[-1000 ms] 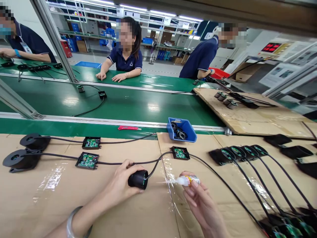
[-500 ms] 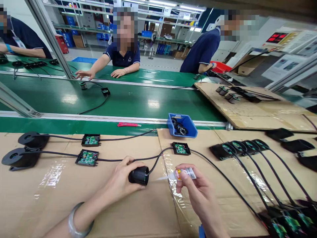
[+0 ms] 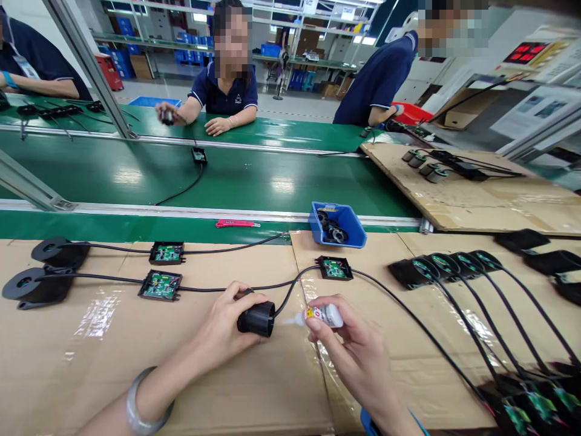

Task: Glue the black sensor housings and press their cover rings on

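My left hand (image 3: 229, 324) is closed around a black cylindrical housing (image 3: 258, 319), tipped on its side with its open end toward the right. A black cable (image 3: 290, 297) runs from that end to a small black box with a green circuit board (image 3: 334, 267). Between the thumb and fingers of my right hand (image 3: 354, 342) is a small glue bottle (image 3: 324, 315) with a long clear nozzle. The nozzle points left at the housing's open end, a small gap apart from it.
Two cabled assemblies with circuit boards (image 3: 160, 284) lie at left. A blue bin (image 3: 338, 225) of black rings and a red utility knife (image 3: 236, 223) sit behind. Several cabled housings (image 3: 415, 271) stand at right. Across the green conveyor (image 3: 254, 175), a co-worker (image 3: 231, 100) holds a part.
My right hand has tilted the glue bottle and shifted it left, its nozzle nearer the housing. My left hand stays nearly still. The co-worker opposite has lifted a motor-like part off the conveyor.
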The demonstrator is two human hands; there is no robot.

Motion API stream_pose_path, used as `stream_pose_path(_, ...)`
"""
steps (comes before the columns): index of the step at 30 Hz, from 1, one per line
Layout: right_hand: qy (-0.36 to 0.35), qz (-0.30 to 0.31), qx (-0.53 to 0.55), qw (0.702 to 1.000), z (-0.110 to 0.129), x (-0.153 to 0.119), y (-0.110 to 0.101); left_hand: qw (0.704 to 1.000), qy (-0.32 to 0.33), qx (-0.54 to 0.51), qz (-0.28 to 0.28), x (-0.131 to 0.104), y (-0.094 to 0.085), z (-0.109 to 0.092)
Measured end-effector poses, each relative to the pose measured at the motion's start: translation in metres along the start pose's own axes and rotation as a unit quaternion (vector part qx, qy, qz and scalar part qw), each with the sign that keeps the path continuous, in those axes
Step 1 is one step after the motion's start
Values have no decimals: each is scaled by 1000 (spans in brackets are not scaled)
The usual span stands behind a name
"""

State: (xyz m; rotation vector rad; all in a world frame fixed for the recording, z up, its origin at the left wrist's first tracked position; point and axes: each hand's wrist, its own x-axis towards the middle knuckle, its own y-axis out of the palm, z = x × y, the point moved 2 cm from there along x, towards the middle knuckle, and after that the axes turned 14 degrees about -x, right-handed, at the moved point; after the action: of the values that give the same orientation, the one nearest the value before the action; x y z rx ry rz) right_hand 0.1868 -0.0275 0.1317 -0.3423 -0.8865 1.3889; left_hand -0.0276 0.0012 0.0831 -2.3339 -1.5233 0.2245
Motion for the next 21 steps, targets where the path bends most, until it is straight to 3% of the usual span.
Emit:
stream_pose_path(8,-75,-16,-68,995,10,3,-1,1000,24,3,-5,0,0,-1)
stream_pose_path(21,-130,-34,-90,987,19,7,0,998,53,2,-16,-3,1,0)
